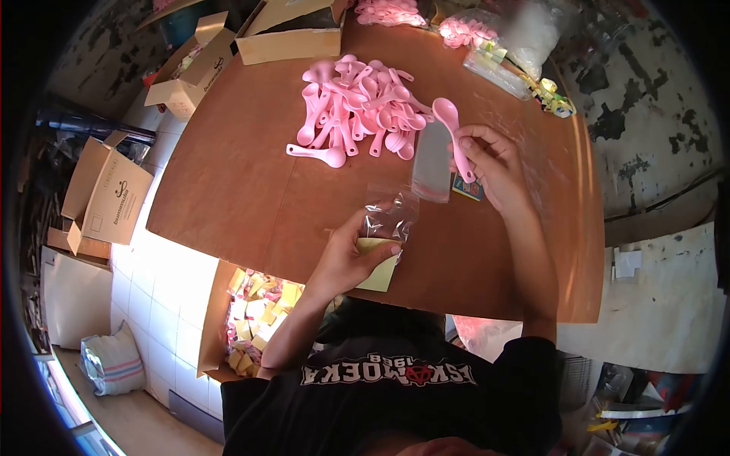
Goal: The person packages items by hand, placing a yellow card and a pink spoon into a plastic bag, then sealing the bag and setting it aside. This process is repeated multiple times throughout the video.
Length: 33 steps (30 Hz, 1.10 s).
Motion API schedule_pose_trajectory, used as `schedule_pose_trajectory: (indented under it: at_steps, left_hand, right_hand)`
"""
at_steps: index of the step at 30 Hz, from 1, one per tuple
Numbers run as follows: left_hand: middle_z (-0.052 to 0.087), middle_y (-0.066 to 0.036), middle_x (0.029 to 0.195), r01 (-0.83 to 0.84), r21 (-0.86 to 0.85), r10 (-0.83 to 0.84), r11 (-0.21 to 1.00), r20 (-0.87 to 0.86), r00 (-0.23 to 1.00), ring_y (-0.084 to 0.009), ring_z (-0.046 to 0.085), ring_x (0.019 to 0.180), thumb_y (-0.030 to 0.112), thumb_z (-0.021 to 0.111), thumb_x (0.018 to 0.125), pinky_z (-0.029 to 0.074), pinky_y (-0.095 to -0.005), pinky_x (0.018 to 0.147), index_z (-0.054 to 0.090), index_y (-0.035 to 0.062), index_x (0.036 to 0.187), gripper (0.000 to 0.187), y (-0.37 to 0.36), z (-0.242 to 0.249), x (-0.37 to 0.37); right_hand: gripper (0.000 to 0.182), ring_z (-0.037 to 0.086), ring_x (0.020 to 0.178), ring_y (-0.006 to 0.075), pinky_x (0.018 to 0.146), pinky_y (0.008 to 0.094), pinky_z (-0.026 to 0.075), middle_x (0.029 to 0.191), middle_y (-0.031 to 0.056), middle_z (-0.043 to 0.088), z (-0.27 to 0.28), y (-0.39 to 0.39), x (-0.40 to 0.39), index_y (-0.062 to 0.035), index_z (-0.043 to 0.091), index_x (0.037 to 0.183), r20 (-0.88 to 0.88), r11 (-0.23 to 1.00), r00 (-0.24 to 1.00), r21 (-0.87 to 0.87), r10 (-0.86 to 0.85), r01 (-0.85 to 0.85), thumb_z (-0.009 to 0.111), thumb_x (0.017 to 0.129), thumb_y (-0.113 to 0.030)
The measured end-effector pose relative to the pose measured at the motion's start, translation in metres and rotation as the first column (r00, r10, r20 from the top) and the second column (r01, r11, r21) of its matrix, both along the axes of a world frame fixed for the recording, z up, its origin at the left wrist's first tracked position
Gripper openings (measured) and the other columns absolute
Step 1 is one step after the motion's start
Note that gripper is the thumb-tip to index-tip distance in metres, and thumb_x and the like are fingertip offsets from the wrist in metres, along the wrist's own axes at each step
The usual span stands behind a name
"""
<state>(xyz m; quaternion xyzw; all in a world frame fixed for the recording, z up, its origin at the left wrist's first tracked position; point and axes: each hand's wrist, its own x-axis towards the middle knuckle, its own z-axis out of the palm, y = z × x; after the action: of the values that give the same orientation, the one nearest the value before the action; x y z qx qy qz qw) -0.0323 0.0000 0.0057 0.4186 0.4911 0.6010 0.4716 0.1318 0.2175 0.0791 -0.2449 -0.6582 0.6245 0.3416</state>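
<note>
Partly behind left hand (352, 258): yellow card (379, 278).

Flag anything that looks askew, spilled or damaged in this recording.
The wall right of the table looks damaged: dark patches break up its pale surface. On the tabletop I see no obvious spill or breakage; the pink spoons lie in a loose heap, which seems ordinary.

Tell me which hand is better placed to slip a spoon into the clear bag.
Probably the right hand: it holds a pink spoon, while the left hand grips the clear bag.
</note>
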Motion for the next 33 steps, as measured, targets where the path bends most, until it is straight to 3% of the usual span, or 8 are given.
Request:
schedule_pose_trajectory:
  at_steps: [4,6,7,10,17,19,26,33]
  left_hand:
    - [0.07,-0.008,0.108,0.015,0.035,-0.013,0.999,-0.064,0.998,-0.0123,0.064,0.102,0.004,0.074,0.085,0.05,-0.028,0.09,0.051,0.0008,0.133,0.054,0.011,-0.003,0.01]
    - [0.07,-0.008,0.106,0.03,0.012,-0.029,0.999,-0.071,0.997,-0.0122,0.064,0.101,0.004,0.074,0.085,0.05,-0.028,0.089,0.051,0.001,0.133,0.054,0.014,-0.002,0.013]
    - [0.07,-0.008,0.105,0.029,0.007,-0.029,1.0,-0.088,0.996,-0.0123,0.064,0.101,0.004,0.074,0.085,0.05,-0.0281,0.089,0.05,0.001,0.134,0.054,0.015,-0.002,0.015]
    - [0.071,-0.007,0.104,0.028,-0.01,-0.029,1.0,-0.099,0.995,-0.0125,0.065,0.101,0.004,0.074,0.085,0.05,-0.0281,0.089,0.05,0.0013,0.134,0.054,0.018,0.0,0.018]
    - [0.072,-0.008,0.102,0.053,-0.02,-0.056,0.998,-0.212,0.976,-0.0129,0.066,0.1,0.003,0.075,0.083,0.051,-0.0293,0.088,0.051,0.0037,0.134,0.056,0.019,0.008,0.023]
    - [0.071,-0.008,0.101,0.074,0.013,-0.07,0.997,-0.225,0.972,-0.0131,0.066,0.097,0.002,0.076,0.083,0.052,-0.0289,0.086,0.049,0.0027,0.135,0.059,0.021,0.008,0.023]
    - [0.072,-0.01,0.104,0.075,0.108,-0.051,0.991,-0.21,0.976,-0.016,0.067,0.101,0.003,0.075,0.083,0.052,-0.0312,0.088,0.052,0.0005,0.131,0.053,0.021,0.008,0.026]
    - [0.07,-0.009,0.107,0.072,0.138,-0.058,0.988,-0.102,0.993,-0.0147,0.065,0.103,0.006,0.066,0.092,0.051,-0.0301,0.091,0.053,-0.0009,0.13,0.04,0.019,0.008,0.027]
  right_hand:
    - [0.038,0.067,0.095,0.0175,0.086,0.0298,0.054,0.108,0.0104,0.066,0.014,-0.031,0.023,0.0001,0.057,0.13,-0.084,0.953,0.98,-0.23,0.183,-0.198,0.06,0.091,0.0]
    - [0.04,0.066,0.1,0.0174,0.092,0.0311,0.052,0.111,0.01,0.065,0.019,-0.041,0.03,0.002,0.055,0.13,-0.027,0.972,0.973,0.063,0.23,-0.228,0.059,0.09,0.004]
    - [0.039,0.066,0.098,0.0166,0.087,0.0292,0.054,0.109,0.0095,0.065,0.021,-0.043,0.032,0.0036,0.053,0.129,0.074,0.966,0.982,0.181,0.172,-0.183,0.061,0.091,0.003]
    - [0.031,0.066,0.093,0.0142,0.082,0.0267,0.055,0.103,0.0079,0.065,0.021,-0.048,0.032,0.0043,0.059,0.119,-0.07,0.972,0.991,0.215,0.118,-0.1,0.067,0.09,-0.002]
    - [0.019,0.064,0.086,0.0102,0.073,0.0239,0.054,0.093,0.0062,0.067,0.02,-0.053,0.019,0.0042,0.067,0.101,-0.092,0.976,0.995,0.218,0.037,-0.016,0.073,0.088,-0.008]
    - [0.017,0.063,0.079,0.0074,0.066,0.0225,0.052,0.088,0.0055,0.068,0.012,-0.046,0.018,0.0029,0.069,0.097,-0.033,0.934,0.999,0.356,0.023,-0.01,0.074,0.086,-0.009]
    - [0.012,0.054,0.059,0.0016,0.053,0.02,0.041,0.071,-0.0012,0.066,0.01,-0.051,0.016,-0.0025,0.069,0.087,0.173,0.886,0.983,0.446,0.056,-0.128,0.076,0.084,-0.011]
    - [0.047,0.058,0.059,0.0095,0.055,0.0258,0.046,0.075,0.0039,0.067,0.002,-0.073,0.011,-0.0068,0.052,0.123,0.137,0.907,0.99,0.414,0.019,-0.075,0.076,0.082,-0.009]
